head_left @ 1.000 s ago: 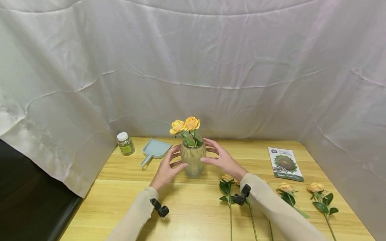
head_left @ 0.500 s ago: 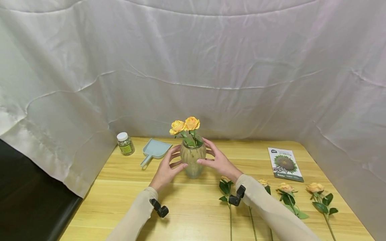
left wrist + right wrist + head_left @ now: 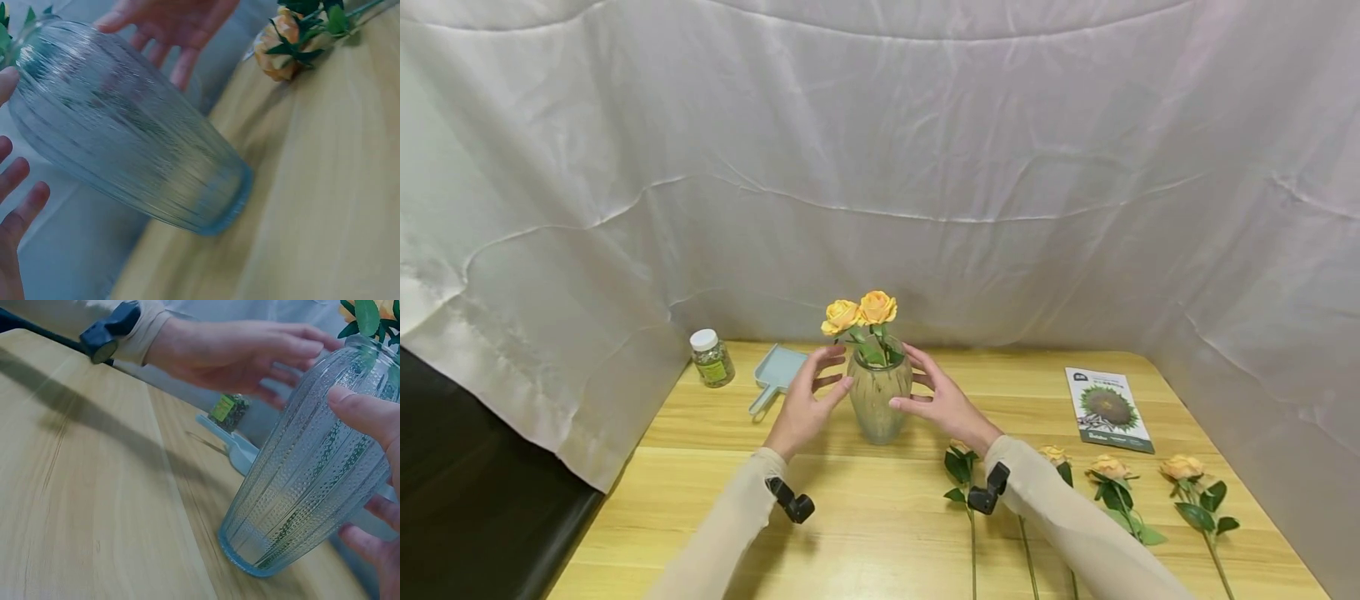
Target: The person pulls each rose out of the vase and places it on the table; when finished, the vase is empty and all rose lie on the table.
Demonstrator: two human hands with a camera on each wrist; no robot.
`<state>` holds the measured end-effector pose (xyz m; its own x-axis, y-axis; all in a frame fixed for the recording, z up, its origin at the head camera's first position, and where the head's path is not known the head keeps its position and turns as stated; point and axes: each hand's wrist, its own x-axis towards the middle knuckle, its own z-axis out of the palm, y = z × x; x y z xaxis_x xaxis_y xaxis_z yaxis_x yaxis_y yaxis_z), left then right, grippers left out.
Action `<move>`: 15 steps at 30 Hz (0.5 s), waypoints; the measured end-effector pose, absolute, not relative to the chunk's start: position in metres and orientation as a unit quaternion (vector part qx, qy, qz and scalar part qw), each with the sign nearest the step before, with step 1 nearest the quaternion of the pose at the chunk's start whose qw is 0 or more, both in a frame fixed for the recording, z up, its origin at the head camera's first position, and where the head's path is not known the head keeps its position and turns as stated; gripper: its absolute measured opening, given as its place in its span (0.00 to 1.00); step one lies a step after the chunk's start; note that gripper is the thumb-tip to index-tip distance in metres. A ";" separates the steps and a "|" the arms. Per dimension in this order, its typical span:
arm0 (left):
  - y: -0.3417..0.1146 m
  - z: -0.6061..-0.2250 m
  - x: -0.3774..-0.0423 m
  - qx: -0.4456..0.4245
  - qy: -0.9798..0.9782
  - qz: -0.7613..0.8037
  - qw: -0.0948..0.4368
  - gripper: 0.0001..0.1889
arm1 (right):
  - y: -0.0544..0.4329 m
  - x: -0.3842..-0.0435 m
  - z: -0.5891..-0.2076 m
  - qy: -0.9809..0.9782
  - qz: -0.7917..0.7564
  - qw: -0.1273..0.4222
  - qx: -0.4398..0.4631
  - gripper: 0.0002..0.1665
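Observation:
A ribbed clear glass vase [image 3: 881, 404] stands upright on the wooden table in the head view, with two yellow-orange roses [image 3: 877, 307] in it. To its left is my left hand [image 3: 805, 404], fingers spread and slightly bent, apart from the glass; it shows blurred in the right wrist view. My right hand [image 3: 943, 404] is at the vase's right side, its thumb in front and its fingers loosely spread behind. In the right wrist view that thumb [image 3: 362, 412] lies over the vase's upper side; whether it presses on the glass I cannot tell.
Several loose roses [image 3: 1108, 468] lie on the table [image 3: 865, 533] at the right, partly under my right forearm. A sunflower seed packet [image 3: 1109, 408] lies at the back right. A blue dustpan [image 3: 778, 368] and a white-lidded jar [image 3: 712, 358] are at the back left, before a grey curtain.
My left hand has drawn away from the vase, leftward and slightly up, and now covers part of the dustpan. My right hand shifted slightly left earlier. The vase stays in place.

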<state>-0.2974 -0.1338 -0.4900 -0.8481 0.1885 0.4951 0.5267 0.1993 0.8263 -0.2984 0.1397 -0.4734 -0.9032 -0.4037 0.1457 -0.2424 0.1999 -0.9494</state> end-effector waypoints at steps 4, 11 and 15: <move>-0.134 -0.474 -0.300 -0.238 -0.760 -0.584 0.159 0.26 | 0.141 -0.298 -0.474 0.771 -0.598 0.065 -0.208 0.56; -0.129 -0.455 -0.306 -0.248 -0.766 -0.572 0.158 0.19 | 0.141 -0.299 -0.475 0.768 -0.602 0.068 -0.209 0.57; -0.125 -0.453 -0.310 -0.251 -0.762 -0.580 0.143 0.17 | 0.138 -0.299 -0.475 0.768 -0.603 0.078 -0.198 0.60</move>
